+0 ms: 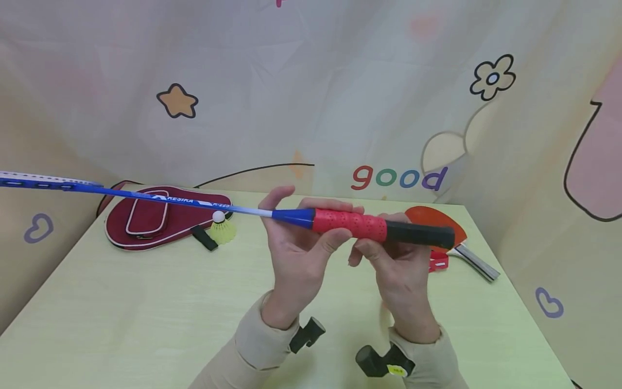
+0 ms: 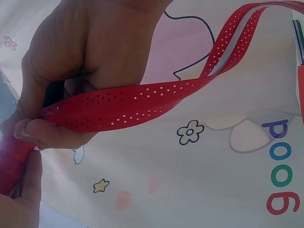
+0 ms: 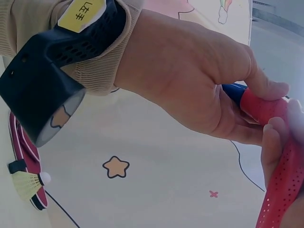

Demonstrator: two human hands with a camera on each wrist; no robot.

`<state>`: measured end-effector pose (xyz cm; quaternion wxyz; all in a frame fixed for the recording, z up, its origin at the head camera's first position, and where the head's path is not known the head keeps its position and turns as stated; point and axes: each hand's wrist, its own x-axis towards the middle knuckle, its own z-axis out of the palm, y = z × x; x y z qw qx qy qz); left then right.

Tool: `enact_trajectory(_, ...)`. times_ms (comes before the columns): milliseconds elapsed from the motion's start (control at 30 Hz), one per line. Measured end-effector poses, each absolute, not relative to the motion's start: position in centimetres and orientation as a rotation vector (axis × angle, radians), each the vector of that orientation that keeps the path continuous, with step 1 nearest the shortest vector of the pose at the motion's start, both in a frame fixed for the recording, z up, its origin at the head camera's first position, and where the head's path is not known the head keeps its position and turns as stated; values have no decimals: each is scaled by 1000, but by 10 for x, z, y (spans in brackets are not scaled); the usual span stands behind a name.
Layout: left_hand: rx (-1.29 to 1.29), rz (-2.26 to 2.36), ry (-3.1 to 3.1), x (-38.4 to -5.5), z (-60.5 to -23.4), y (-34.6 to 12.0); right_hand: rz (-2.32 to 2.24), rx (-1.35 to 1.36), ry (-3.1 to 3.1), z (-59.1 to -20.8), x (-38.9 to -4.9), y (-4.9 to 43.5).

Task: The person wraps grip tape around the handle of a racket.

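Observation:
A blue badminton racket [image 1: 194, 202] lies crosswise in the air above the table, its head cut off by the left edge of the head view. My left hand [image 1: 301, 259] grips it between thumb and fingers at the red-wrapped part of the handle [image 1: 347, 222]. The butt end [image 1: 423, 234] is bare black. My right hand [image 1: 405, 281] pinches perforated red grip tape [image 2: 142, 102] against the handle, where the wrapping meets the black part. In the left wrist view the loose tape stretches away from the right hand [image 2: 95, 47], with a pale strip along its middle.
At the table's [image 1: 146, 324] back left lies a dark red racket bag [image 1: 189, 213] with a yellow shuttlecock [image 1: 222, 229] beside it. An orange-red table tennis bat [image 1: 437, 221] lies at the right, near a small red item [image 1: 439, 262]. A printed cloth hangs behind.

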<state>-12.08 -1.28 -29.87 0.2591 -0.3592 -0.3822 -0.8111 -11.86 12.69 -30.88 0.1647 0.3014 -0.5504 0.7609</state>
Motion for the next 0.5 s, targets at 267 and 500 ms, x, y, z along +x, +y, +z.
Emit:
enact_trajectory(267,-884,-2216,-1073,-119,-300,-13,2189,836,-1559,-309,-116,126)
enact_trajectory(500,-849,-2190,-1095,-119,-302,-13,2200,795,-1597,-308,-115,124)
